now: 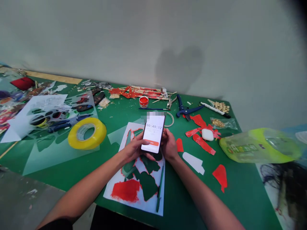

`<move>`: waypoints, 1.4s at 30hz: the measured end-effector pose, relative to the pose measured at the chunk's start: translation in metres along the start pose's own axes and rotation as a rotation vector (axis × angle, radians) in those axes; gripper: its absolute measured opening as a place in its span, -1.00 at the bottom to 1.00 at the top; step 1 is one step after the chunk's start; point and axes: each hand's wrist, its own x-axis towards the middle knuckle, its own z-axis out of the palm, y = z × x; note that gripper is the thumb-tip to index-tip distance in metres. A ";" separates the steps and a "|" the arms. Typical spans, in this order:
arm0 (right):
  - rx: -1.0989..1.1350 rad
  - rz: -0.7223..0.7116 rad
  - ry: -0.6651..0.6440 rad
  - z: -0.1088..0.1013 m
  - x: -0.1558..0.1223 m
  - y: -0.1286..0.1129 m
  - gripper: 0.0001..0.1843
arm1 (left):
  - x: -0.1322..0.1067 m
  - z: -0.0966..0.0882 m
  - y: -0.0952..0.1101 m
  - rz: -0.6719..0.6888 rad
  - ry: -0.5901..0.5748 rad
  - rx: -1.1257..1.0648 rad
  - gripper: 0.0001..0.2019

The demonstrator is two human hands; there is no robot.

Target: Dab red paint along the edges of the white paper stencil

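Note:
Both my hands hold a smartphone [151,132] upright in the middle of the view, its screen lit with a timer reading. My left hand [134,147] grips the phone's left side, its thumb over the orange bar low on the screen. Along the right edge, my right hand [169,144] is closed with its fingers partly hidden behind the phone. Below lies a white sheet [110,190] with cut-out shapes and red paint. A thin green paintbrush [160,188] rests on the sheet's right side.
A roll of yellow tape [99,134] lies left on a clear plastic sheet. Behind the phone stand an open red paint jar [144,102] and blue-handled pliers [183,110]. Red-painted pieces [203,144], a white case [207,134] and a yellow-green bottle [259,145] lie right.

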 end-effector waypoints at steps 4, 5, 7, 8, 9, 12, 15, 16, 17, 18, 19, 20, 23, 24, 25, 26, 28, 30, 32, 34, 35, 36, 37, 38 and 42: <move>-0.002 0.042 -0.035 -0.003 0.003 -0.004 -0.46 | 0.000 0.000 0.000 -0.010 0.009 0.005 -0.35; -0.001 0.049 -0.043 -0.003 0.004 -0.005 -0.46 | 0.000 0.000 0.000 -0.013 0.011 0.007 -0.34; 0.001 0.058 -0.054 -0.003 0.005 -0.006 -0.45 | 0.000 0.000 0.000 -0.017 0.015 0.012 -0.33; 0.001 0.061 -0.057 -0.003 0.005 -0.006 -0.44 | -0.001 0.000 0.000 -0.017 0.017 0.014 -0.33; 0.001 0.062 -0.059 -0.003 0.006 -0.006 -0.44 | -0.001 0.000 0.000 -0.017 0.019 0.017 -0.34; -0.005 0.055 -0.054 -0.004 0.006 -0.004 -0.47 | -0.001 0.001 0.000 -0.017 0.020 0.026 -0.37; -0.013 0.036 -0.046 -0.005 0.006 -0.001 -0.50 | -0.002 0.002 0.001 -0.015 0.020 0.033 -0.38; -0.014 0.030 -0.045 -0.005 0.006 0.000 -0.50 | -0.002 0.002 0.001 -0.015 0.020 0.035 -0.38; -0.014 0.023 -0.046 -0.006 0.007 0.001 -0.49 | -0.002 0.002 0.001 -0.015 0.021 0.037 -0.39; -0.015 0.017 -0.048 -0.006 0.007 0.002 -0.49 | -0.002 0.002 0.002 -0.015 0.021 0.040 -0.40; -0.016 0.012 -0.052 -0.007 0.008 0.003 -0.49 | -0.002 0.002 0.002 -0.015 0.022 0.044 -0.41; -0.017 0.007 -0.059 -0.008 0.008 0.003 -0.49 | -0.002 0.002 0.002 -0.015 0.024 0.048 -0.43; -0.023 -0.010 -0.086 -0.010 0.009 0.004 -0.53 | -0.002 0.002 0.004 -0.013 0.040 0.068 -0.50; -0.024 -0.017 -0.098 -0.010 0.009 0.004 -0.54 | -0.003 0.002 0.007 -0.009 0.052 0.079 -0.50; -0.025 -0.026 -0.108 -0.010 0.008 0.003 -0.55 | -0.004 0.003 0.010 -0.003 0.067 0.093 -0.50; -0.026 -0.037 -0.116 -0.009 0.008 0.002 -0.55 | -0.007 0.003 0.014 0.008 0.087 0.110 -0.48; -0.032 -0.055 -0.135 -0.007 0.007 0.000 -0.53 | -0.014 0.003 0.026 0.039 0.144 0.160 -0.43; -0.046 -0.062 -0.158 -0.005 0.006 -0.003 -0.51 | -0.023 0.001 0.041 0.080 0.227 0.231 -0.39; -0.065 -0.058 -0.180 -0.003 0.005 -0.005 -0.50 | -0.030 -0.002 0.055 0.131 0.337 0.323 -0.38; -0.080 -0.059 -0.191 -0.002 0.004 -0.007 -0.51 | -0.033 -0.006 0.065 0.194 0.463 0.432 -0.44; -0.085 -0.060 -0.192 -0.001 0.004 -0.007 -0.51 | -0.032 -0.009 0.068 0.220 0.526 0.491 -0.47; -0.089 -0.062 -0.192 -0.001 0.004 -0.007 -0.52 | -0.031 -0.012 0.070 0.236 0.587 0.550 -0.49; -0.091 -0.066 -0.190 -0.001 0.004 -0.007 -0.53 | -0.029 -0.015 0.072 0.241 0.644 0.608 -0.49; -0.092 -0.069 -0.189 -0.001 0.004 -0.007 -0.54 | -0.027 -0.018 0.073 0.236 0.698 0.664 -0.48; -0.096 -0.083 -0.183 -0.001 0.004 -0.007 -0.56 | -0.019 -0.027 0.076 0.209 0.896 0.901 -0.50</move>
